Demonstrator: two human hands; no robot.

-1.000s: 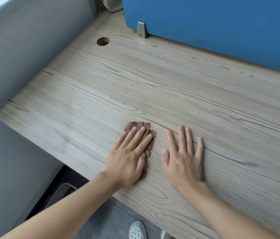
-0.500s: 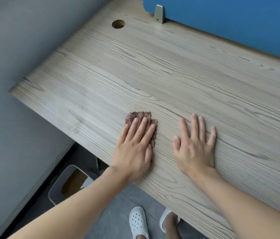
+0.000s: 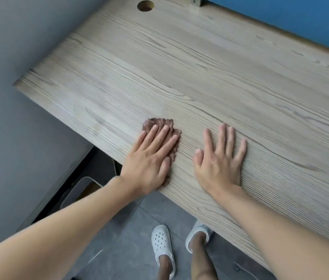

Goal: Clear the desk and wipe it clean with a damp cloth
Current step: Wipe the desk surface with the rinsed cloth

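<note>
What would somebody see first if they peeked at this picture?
Two flat hands lie near the front edge of the wooden desk: the left hand presses a brown cloth, and the right hand rests on bare wood beside it. Behind, a bright blue panel runs along the desk's back edge, and white shoes show on the floor below.

Your pale greyish-beige wood-effect table (image 3: 200, 77) is streaked with darker brown grain lines that run along its length and loop into long ovals. The small nubby reddish-brown cloth (image 3: 156, 122) on it is one plain colour. The flat partition panel (image 3: 301, 21) behind is solid blue, and its small metal bracket (image 3: 195, 1) is dull silver. The smooth wall (image 3: 18, 47) is plain grey. The floor tiles (image 3: 123, 249) are dark grey and faintly mottled. Your perforated rubber clogs (image 3: 162, 245) are white.
</note>
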